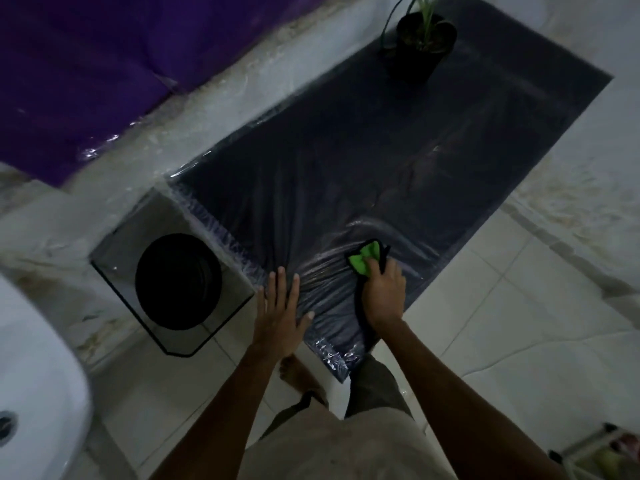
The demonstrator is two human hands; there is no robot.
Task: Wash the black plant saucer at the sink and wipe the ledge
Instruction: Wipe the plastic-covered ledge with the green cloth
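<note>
Both arms reach forward and down, bare to the elbow. Left hand (281, 315) lies flat, palm down, fingers spread and straight. Right hand (383, 295), just beside it, is curled, knuckles up, fingers closed and pressing downward.

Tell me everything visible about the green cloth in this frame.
The green cloth is bright green with a black edge or backing, soft, like microfibre, and bunched up rather than spread flat. It lies near the close end of the dark, plastic-wrapped ledge. The right hand presses on it, fingers covering its near part. The left hand lies flat beside it, not touching it.
</note>
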